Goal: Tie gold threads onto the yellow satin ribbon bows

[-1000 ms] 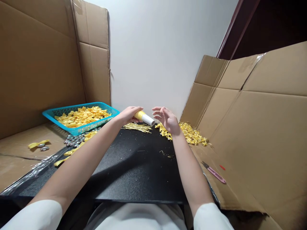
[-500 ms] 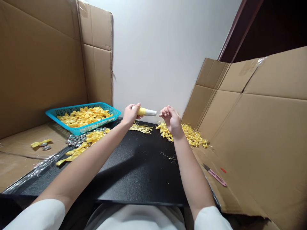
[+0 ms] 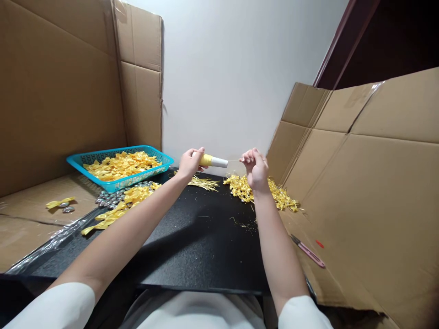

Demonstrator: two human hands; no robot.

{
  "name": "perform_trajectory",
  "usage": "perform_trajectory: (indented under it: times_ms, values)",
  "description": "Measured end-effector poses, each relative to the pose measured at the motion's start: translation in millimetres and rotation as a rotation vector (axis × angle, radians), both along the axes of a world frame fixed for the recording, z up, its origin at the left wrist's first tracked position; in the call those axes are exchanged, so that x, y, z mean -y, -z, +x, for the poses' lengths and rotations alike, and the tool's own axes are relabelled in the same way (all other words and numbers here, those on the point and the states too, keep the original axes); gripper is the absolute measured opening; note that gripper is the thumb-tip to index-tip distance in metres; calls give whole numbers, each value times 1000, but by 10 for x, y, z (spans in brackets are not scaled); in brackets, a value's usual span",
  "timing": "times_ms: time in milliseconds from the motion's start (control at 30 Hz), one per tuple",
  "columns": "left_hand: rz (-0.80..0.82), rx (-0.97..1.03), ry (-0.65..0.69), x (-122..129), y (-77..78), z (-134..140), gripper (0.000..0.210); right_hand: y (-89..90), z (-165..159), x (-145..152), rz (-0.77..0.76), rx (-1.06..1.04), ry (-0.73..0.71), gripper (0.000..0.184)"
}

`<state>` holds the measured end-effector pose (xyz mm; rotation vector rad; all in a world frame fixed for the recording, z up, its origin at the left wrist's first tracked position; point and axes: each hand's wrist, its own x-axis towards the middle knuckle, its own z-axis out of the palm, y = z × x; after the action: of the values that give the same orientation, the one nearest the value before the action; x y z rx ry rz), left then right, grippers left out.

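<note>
We see the left hand (image 3: 192, 162) with its fingers wrapped around a smooth tube (image 3: 215, 161), yellow then white, held up over the far part of the desk (image 3: 199, 246). The tube lies sideways, and its narrow white end points at the right hand (image 3: 256, 171). A thin line (image 3: 234, 160) runs straight across the gap, and the right fingers are pinched together on it. It is so faint that we cannot tell thread from wire. Below, we see skinny gold sticks (image 3: 206, 183) and a heap of shiny, crinkly yellow bows (image 3: 284, 198).
</note>
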<state>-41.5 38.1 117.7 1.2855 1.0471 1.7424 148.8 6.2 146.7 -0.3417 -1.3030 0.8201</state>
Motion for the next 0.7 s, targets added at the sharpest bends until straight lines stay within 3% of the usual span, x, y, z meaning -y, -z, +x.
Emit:
perform_trajectory:
  times_ms: [233,367,533,700]
  values:
    - [-171,-131,199,-74,54,-8,25,66,105,-166,-62,-56,30,42]
    - [-214,-80,222,-90,53,-13,19,23,247,-171,-12,80,192,36]
    - [-29,-178,277,-19,17,-48,23,-19,368,-118,35,272,492,39]
    - [147,-328,346,124,-57,-62,41,79,176,-53,75,731,461,62]
